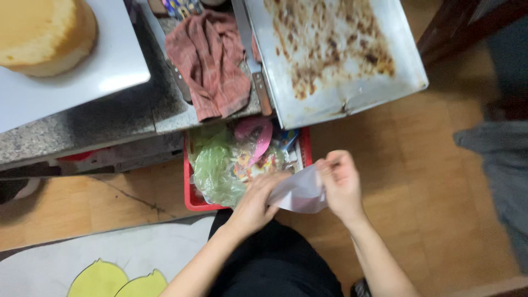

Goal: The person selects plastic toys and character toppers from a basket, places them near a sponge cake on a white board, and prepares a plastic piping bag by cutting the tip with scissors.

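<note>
You're pinching a crumpled white paper (pixel 300 192) between both hands, left hand (pixel 258 198) underneath it, right hand (pixel 341 181) gripping its upper edge, right over the red bin (pixel 192 201) stuffed with wrappers below the worktop's (pixel 110 124) front edge. That dirty baking tray (pixel 335 55) is overhanging the edge above your hands; bumping it could tip it down.

Left hand (pixel 258 195) and right hand (pixel 342 184) grip white paper (pixel 300 192) (over red bin (pixel 193 201)).
</note>
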